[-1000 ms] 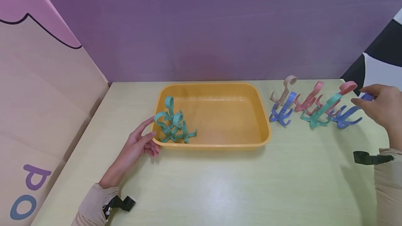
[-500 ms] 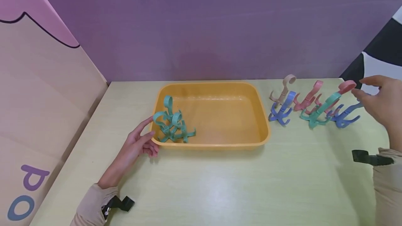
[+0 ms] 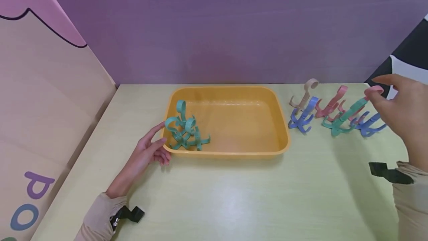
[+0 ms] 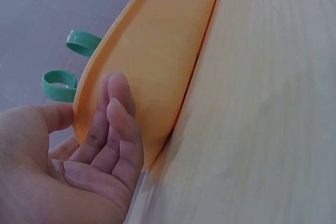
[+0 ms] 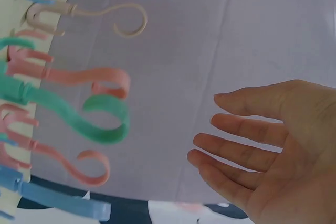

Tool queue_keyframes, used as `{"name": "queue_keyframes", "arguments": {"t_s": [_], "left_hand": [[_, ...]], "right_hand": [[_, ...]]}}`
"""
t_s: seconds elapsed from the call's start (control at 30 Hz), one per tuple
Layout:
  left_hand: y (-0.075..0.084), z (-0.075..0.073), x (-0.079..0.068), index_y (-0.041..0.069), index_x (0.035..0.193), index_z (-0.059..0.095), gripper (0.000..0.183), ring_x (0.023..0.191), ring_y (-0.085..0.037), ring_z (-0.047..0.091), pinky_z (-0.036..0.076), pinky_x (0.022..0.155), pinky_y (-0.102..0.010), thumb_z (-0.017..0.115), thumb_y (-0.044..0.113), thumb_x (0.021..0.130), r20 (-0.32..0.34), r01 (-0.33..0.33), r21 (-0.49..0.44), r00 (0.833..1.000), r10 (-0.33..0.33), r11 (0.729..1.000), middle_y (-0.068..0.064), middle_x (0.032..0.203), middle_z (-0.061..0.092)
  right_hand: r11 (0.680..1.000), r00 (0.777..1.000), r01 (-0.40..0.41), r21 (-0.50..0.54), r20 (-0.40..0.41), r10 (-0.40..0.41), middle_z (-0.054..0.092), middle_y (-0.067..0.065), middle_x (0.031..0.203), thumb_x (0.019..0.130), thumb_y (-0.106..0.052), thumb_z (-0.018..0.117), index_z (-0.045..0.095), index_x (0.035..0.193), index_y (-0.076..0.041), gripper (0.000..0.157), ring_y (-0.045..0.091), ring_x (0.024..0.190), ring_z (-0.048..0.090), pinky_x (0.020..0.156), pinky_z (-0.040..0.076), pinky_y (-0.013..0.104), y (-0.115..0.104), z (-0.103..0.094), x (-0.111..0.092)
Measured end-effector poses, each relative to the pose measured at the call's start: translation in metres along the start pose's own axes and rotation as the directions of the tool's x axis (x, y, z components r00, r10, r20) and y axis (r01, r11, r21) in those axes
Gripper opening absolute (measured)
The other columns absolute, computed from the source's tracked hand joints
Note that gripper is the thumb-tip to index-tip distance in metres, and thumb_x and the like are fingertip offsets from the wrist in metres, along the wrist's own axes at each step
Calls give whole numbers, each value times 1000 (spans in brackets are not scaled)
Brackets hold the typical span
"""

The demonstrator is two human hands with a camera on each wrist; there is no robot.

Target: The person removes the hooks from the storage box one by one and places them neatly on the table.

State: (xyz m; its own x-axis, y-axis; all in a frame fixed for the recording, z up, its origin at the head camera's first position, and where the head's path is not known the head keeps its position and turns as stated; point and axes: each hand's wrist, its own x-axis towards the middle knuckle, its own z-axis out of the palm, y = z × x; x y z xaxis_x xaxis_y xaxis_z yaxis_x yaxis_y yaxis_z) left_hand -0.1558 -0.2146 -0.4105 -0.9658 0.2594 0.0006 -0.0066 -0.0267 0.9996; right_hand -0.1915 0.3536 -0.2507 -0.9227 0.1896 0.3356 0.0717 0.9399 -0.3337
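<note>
My left hand [image 3: 143, 155] rests its index finger and thumb at the left rim of a yellow plastic tray [image 3: 234, 155]. Its other fingers lie loosely bent outside the tray wall, as the left wrist view shows. Inside that end of the tray stand green plastic claw hooks [image 3: 197, 142], each a curled top over spread prongs. My right hand [image 3: 402, 107] hovers over the hooks at the right, fingers apart and holding nothing in the right wrist view. It is nearest to a pink hook [image 5: 94, 174], a green hook [image 5: 68, 116] and a blue hook [image 5: 63, 198].
Left in that group stand another blue hook [image 3: 301, 120], a beige hook [image 3: 305, 96] and another pink hook [image 3: 331, 103]. A purple panel [image 3: 214, 29] rises behind the table [image 3: 267, 200], with a pale panel [image 3: 43, 96] along its left side.
My right hand has let go of the rightmost blue hook and moved up and left, toward the pink hook's curled top. My left hand has kept its place on the tray rim.
</note>
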Motion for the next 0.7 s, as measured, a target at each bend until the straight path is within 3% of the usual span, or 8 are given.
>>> {"name": "queue_keyframes", "arguments": {"t_s": [0.07, 0.13, 0.27, 0.4, 0.63, 0.7], "left_hand": [[0, 0, 0, 22, 156, 28, 56, 62, -23, 69, 54, 55, -31, 52, 27, 106, 0, 0, 2, 1000, 0, 1000, -10, 74, 72], [1, 0, 0, 22, 156, 28, 56, 62, -24, 69, 55, 56, -31, 52, 26, 106, 0, 1, 7, 1000, -1, 1000, -10, 74, 72], [2, 0, 0, 22, 156, 28, 56, 62, -24, 69, 55, 56, -31, 52, 28, 106, -6, 5, 22, 1000, -5, 1000, -10, 74, 72], [3, 0, -2, 23, 156, 28, 57, 62, -24, 69, 55, 56, -31, 52, 28, 105, -10, 8, 23, 1000, -8, 1000, -10, 74, 72], [3, 0, -2, 23, 156, 28, 57, 62, -24, 69, 55, 56, -31, 52, 28, 105, -2, 13, 24, 1000, -13, 1000, -10, 74, 72], [4, 0, -1, 23, 156, 29, 56, 62, -24, 69, 55, 56, -31, 52, 28, 105, -2, 11, 21, 1000, -11, 1000, -10, 74, 72]], "right_hand": [[999, 1000, 20, -27, -8, -20, 58, 35, 106, 102, -29, 52, 49, 138, 5, 50, 48, 98, 44, 67, 45, 54, -5, -2, -2], [998, 999, 37, -60, -14, -38, 55, 28, 81, 101, -32, 53, 51, 138, 3, 51, 42, 80, 46, 55, 36, 47, -11, -3, -5], [994, 994, 98, -52, -48, -100, 60, 29, 81, 99, -30, 56, 55, 135, 2, 49, 42, 76, 48, 55, 36, 48, -27, -5, -13], [973, 967, 232, 15, -111, -229, 64, 32, 107, 97, -19, 61, 61, 127, 3, 38, 45, 88, 53, 69, 37, 53, -43, -5, -23], [923, 917, 380, 63, -157, -367, 66, 28, 101, 94, -13, 64, 65, 117, 4, 29, 45, 88, 55, 74, 37, 59, -61, 2, -34], [911, 910, 404, 85, -136, -391, 67, 27, 103, 93, -11, 66, 64, 119, 4, 30, 43, 89, 57, 84, 39, 61, -67, 6, -36]]}}
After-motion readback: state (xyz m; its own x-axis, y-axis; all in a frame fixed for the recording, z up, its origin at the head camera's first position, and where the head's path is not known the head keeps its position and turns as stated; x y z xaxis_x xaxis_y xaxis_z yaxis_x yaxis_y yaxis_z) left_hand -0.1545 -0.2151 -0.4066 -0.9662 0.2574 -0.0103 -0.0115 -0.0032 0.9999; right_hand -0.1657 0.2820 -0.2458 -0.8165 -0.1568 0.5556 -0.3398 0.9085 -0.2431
